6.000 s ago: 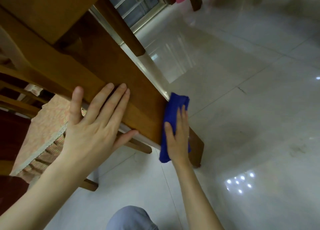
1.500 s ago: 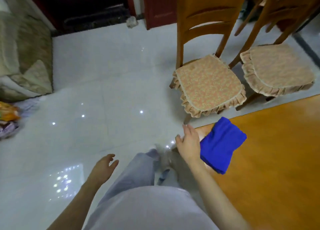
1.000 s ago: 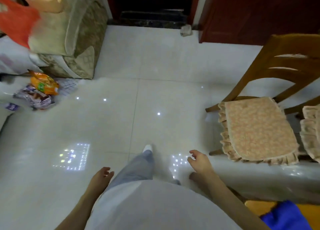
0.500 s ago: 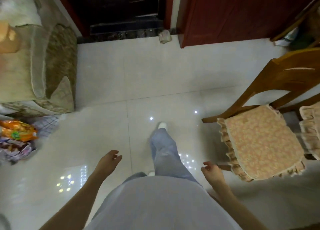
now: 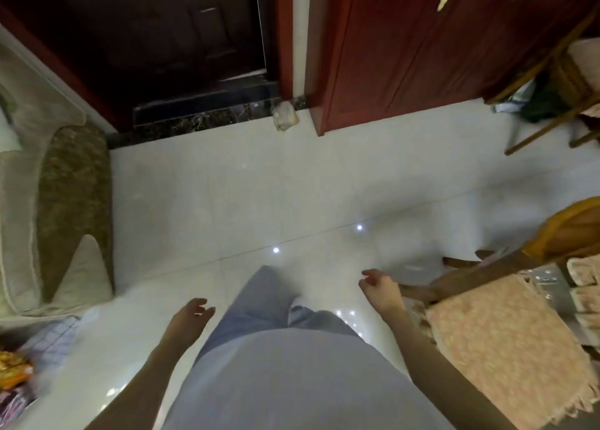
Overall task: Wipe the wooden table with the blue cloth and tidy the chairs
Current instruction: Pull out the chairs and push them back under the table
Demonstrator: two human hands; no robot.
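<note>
Both hands are seen hanging over the tiled floor (image 5: 227,196) with nothing held. The left hand (image 5: 190,316) is loosely curled, and so is the right hand (image 5: 380,288), its fingers slightly apart. Neither the blue cloth nor the wooden worktop is shown. A wooden chair (image 5: 470,277) stands just to the right of the right hand, not touched by it, and a frilled cushion (image 5: 496,342) lies on its seat. The chair is judged stiff and fairly heavy, though easily slid on glossy tile. The cushion is soft and may shift, so the chair is best held by the wooden back rail or seat frame.
</note>
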